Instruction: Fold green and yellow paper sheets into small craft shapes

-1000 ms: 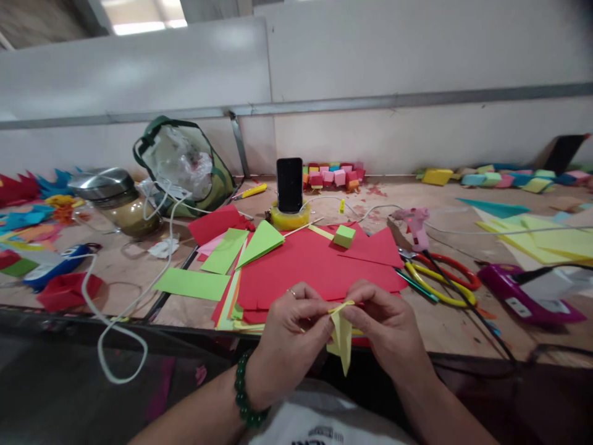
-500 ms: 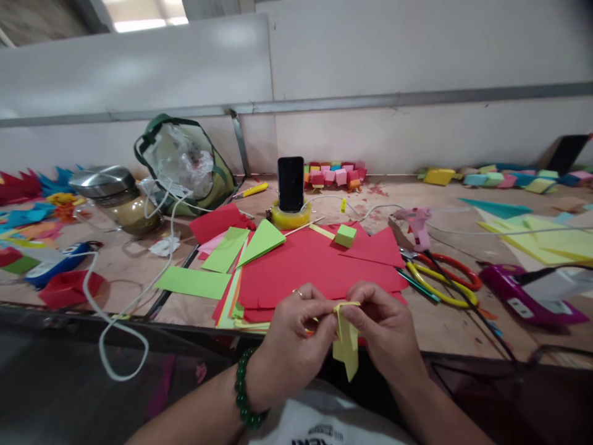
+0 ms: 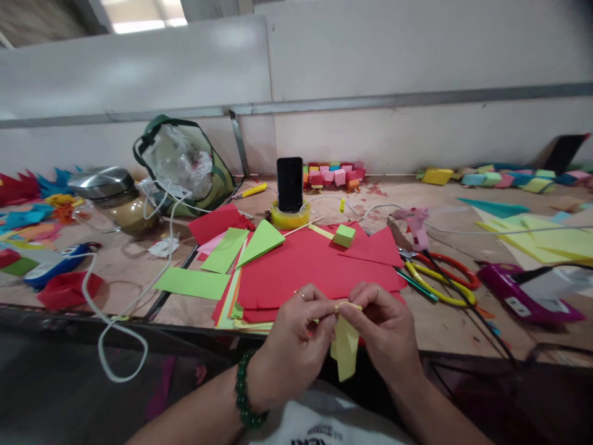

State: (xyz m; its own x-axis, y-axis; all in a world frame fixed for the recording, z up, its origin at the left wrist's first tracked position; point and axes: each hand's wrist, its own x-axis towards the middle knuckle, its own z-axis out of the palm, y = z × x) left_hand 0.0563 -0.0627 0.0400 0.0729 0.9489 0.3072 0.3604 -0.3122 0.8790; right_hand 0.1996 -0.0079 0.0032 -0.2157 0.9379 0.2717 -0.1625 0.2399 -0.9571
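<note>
A strip of yellow paper (image 3: pixel 345 349) hangs down between my hands, folded at its top edge. My left hand (image 3: pixel 299 340) pinches the top left of the fold between thumb and fingers. On the other side my right hand (image 3: pixel 386 327) grips the top right corner the same way. Both hands are just over the table's front edge, in front of a stack of red paper (image 3: pixel 296 266). A small green paper cube (image 3: pixel 344 235) rests on that stack. Green paper pieces (image 3: pixel 192 282) lie left of it.
Right of the stack are scissors (image 3: pixel 447 290), a pink glue gun (image 3: pixel 417 225) and a purple power strip (image 3: pixel 523 293). A phone (image 3: pixel 290 184) stands upright behind the stack. At left are a glass jar (image 3: pixel 123 210), an open bag (image 3: pixel 189 167) and a looping white cable (image 3: pixel 100 346).
The hanging end of the yellow paper has turned slightly and now shows a broader face. My hands keep their pinch and have barely moved.
</note>
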